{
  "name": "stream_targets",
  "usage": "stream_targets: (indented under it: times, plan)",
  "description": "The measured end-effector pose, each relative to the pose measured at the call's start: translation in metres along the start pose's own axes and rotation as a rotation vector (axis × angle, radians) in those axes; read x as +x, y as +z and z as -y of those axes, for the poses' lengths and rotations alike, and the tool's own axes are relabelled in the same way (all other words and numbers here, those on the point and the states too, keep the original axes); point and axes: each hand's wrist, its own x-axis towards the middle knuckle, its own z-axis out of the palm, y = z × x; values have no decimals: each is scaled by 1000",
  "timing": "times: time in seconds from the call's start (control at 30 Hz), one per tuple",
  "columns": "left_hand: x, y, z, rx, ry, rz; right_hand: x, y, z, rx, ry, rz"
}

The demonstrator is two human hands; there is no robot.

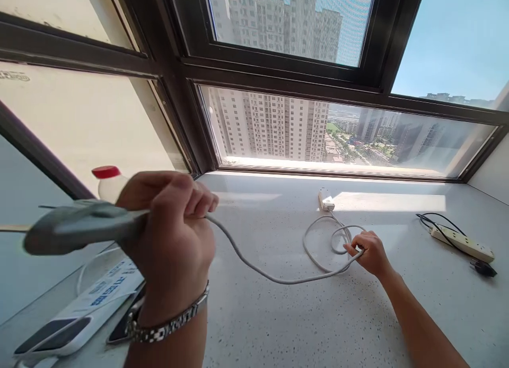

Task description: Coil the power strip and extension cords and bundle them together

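My left hand (170,241) is raised close to the camera and grips the handle end of a grey corded device (75,227) that points left. Its light grey cable (254,267) sags from that fist down across the speckled white counter (298,320). My right hand (368,251) rests on the counter and pinches the cable where it forms loose loops (324,241). Beyond the loops the cable ends at a small white plug block (326,199) lying near the window.
A white power strip (463,243) with a black cord and plug lies at the right. A white bottle with a red cap (107,180) stands behind my left hand. A white flat device and a dark phone (79,317) lie at the lower left. Large windows (318,129) back the counter.
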Motion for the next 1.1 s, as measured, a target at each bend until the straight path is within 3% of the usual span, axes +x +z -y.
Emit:
stream_targets:
  times: [0.1,0.23,0.33,0.43,0.53,0.67,0.87,1.0,1.1]
  plan:
    - [-19,11,21,245,-30,348,1,8,22,-13,-139,-23]
    - [-56,21,43,490,-74,929,1,11,47,82,-345,-264]
    - [-85,29,58,544,79,1335,-3,9,59,198,-343,-400]
    - [-106,32,76,570,232,1552,-10,8,63,299,-271,-530]
    - [-115,31,89,516,200,1532,-15,9,65,307,-230,-585]
    - [-117,29,94,433,183,1448,-17,14,72,277,-264,-537]
    - [-123,28,103,558,254,1412,-18,22,80,217,-310,-515]
    - [-124,28,109,638,187,1309,-23,27,83,176,-334,-495]
    - [-123,29,110,574,142,1245,-27,30,86,180,-366,-482]
